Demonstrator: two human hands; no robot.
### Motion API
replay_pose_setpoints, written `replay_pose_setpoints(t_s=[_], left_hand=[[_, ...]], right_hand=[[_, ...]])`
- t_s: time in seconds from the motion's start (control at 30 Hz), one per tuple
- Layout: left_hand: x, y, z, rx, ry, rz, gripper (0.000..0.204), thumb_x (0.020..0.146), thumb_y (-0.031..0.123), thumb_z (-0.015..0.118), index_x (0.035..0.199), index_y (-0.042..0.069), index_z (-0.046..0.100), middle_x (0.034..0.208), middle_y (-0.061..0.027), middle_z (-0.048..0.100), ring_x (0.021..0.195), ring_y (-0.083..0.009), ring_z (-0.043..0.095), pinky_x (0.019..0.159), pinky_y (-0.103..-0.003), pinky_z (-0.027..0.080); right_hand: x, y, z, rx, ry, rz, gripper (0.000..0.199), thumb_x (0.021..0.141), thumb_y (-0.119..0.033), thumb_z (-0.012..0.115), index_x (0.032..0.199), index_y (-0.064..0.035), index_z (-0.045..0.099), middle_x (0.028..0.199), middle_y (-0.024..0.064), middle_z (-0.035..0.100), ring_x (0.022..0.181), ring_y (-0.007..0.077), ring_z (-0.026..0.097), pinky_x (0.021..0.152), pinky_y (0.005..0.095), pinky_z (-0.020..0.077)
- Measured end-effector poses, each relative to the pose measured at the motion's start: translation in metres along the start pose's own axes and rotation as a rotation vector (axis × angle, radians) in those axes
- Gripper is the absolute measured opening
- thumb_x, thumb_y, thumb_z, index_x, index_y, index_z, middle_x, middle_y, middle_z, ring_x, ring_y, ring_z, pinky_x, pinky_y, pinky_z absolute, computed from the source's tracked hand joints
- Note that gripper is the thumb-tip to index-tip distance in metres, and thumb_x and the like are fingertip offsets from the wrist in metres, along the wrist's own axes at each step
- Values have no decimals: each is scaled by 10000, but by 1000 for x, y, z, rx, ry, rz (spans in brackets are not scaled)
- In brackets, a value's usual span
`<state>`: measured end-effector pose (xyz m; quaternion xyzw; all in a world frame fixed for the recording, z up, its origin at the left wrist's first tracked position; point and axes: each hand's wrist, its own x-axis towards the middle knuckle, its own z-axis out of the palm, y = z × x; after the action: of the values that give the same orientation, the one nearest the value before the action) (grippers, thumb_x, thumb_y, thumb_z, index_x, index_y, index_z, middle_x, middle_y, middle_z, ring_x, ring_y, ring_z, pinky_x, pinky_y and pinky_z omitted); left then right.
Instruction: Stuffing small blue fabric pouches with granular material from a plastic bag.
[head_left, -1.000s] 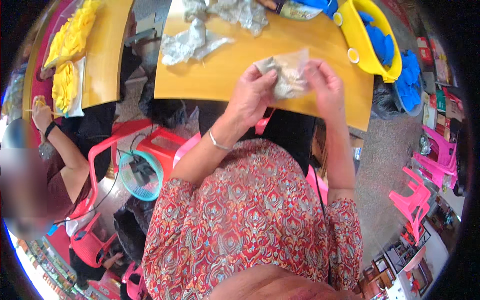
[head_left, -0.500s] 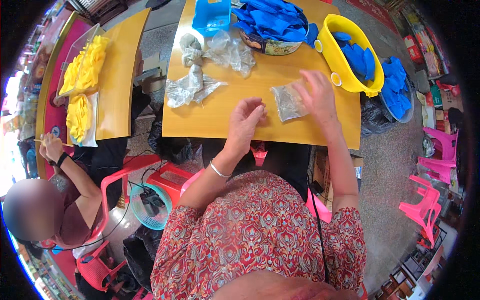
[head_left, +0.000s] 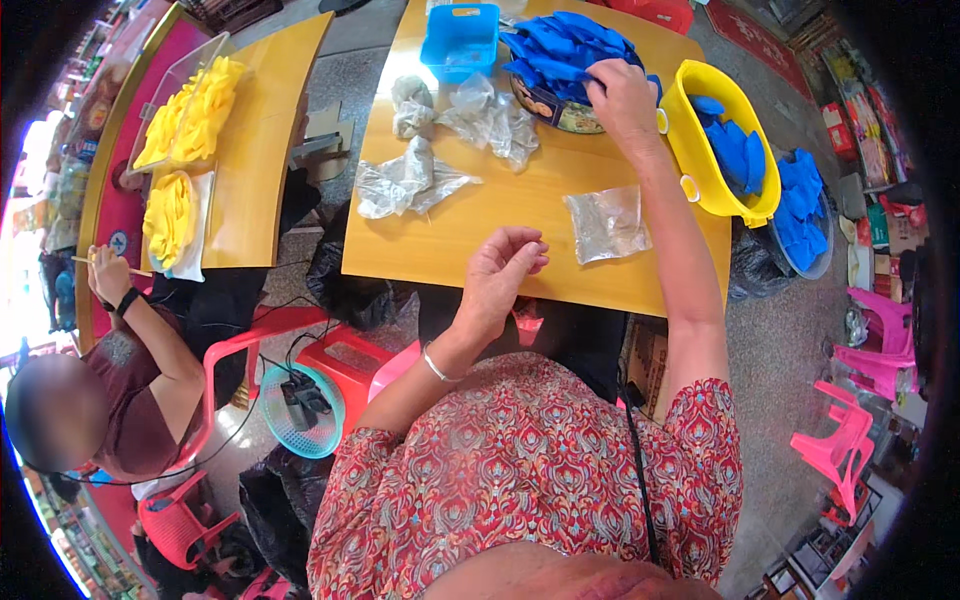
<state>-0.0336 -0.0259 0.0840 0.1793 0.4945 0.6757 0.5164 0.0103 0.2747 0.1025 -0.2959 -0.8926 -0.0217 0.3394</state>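
It's bright in here, blown white at the frame's far left; glare pales the tabletop [head_left: 510, 205] toward its upper left, shadow sits beneath, edges bow into black, and a co-worker's head [head_left: 60, 412] is blurred.

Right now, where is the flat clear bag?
In the head view, the flat clear bag lies right of centre on the table, near its front edge, between the left hand and right forearm.

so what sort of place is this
Probably a small workshop, perhaps inside a shop: flat-looking blue pieces heaped in a round patterned tub on a yellow-brown wooden table, another person beside bright yellow pieces, and crowded shelves of goods at the right.
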Motion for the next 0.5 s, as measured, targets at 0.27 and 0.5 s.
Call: replay_pose_setpoints(t_s=[0.27,0.5], left_hand=[[14,25,5,129,100,291,314,938,95,584,1225,-21,528,1080,-67,613,982,-140,593,856,-277,481],[10,15,2,-255,-114,139,261,996,249,503,1116,32,585,1045,-69,647,962,-178,625,838,-385,527]], right_hand=[[-73,-69,-95,1353,-520,506,261,905,-201,654,1130,-69,660,937,-29,660,794,50,589,676,237,497],[-140,-95,-100,1272,-493,570,314,936,-204,614,1184,-11,614,944,14,655,828,82,604,732,237,501]])
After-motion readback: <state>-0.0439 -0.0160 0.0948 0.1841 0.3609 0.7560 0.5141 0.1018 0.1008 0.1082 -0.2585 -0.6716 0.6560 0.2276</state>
